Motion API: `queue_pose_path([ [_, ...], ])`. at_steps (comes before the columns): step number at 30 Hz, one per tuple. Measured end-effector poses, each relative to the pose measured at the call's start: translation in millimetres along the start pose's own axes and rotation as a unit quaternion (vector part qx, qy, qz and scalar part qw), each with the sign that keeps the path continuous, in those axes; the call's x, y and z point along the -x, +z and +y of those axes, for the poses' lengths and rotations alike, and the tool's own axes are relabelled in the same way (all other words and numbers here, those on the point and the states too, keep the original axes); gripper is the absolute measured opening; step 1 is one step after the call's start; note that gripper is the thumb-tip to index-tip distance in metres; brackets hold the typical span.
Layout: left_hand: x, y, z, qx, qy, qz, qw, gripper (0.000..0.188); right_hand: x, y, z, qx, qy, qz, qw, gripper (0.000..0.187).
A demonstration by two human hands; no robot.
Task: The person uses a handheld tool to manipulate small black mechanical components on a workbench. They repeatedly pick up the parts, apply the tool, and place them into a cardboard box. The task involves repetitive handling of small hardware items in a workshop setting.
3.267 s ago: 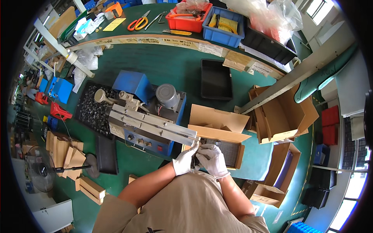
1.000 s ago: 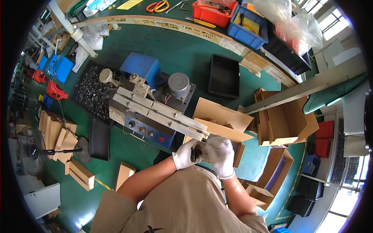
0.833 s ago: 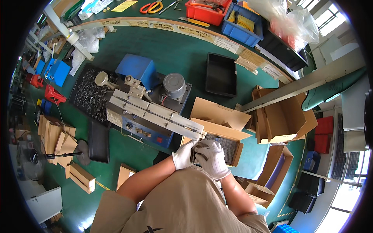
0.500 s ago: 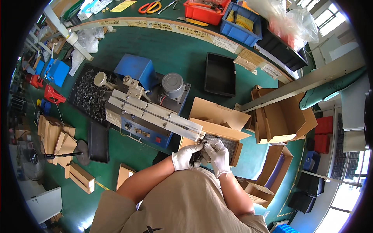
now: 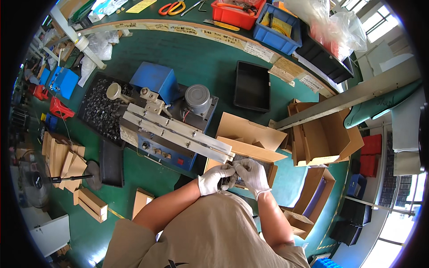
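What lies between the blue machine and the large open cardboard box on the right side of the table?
In the head view, a smaller open cardboard box lies between the blue machine and the large open cardboard box; both gloved hands work at its near edge.

two gloved hands point(image 5: 234, 176), one scissors point(image 5: 172, 7)

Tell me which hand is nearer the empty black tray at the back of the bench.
Right. The right hand sits almost straight below the black tray; the left hand lies beside it, further toward the blue machine, so slightly farther off.

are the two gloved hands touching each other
Touching. The head view shows the left hand and right hand with fingertips meeting over a small dark part above the open cardboard box.
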State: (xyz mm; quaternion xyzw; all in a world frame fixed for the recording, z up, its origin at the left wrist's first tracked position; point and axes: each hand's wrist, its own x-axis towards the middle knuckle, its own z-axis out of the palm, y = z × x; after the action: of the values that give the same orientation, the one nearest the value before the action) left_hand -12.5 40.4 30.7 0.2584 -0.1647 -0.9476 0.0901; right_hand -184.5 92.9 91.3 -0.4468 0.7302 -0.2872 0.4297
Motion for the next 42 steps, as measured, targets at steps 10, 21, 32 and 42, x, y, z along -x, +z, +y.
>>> queue_pose_path([
  [10,-3.9,-21.0,-7.1,0.096,0.037,0.012,0.995,0.037,1.6,12.0,-7.5,0.027,-0.287,0.203,0.936,0.015],
  [21,1.5,-20.9,1.3,0.136,0.008,0.019,0.991,0.041,-11.7,23.9,-21.3,0.126,-0.405,0.218,0.879,0.032],
  [32,7.7,-4.6,13.0,0.007,-0.025,0.053,0.998,0.041,16.5,32.4,-13.3,0.161,-0.160,0.156,0.961,0.013],
  [42,-4.1,-25.4,1.4,0.067,-0.033,-0.034,0.997,0.034,8.3,19.8,5.8,0.038,-0.146,0.091,0.984,0.022],
])
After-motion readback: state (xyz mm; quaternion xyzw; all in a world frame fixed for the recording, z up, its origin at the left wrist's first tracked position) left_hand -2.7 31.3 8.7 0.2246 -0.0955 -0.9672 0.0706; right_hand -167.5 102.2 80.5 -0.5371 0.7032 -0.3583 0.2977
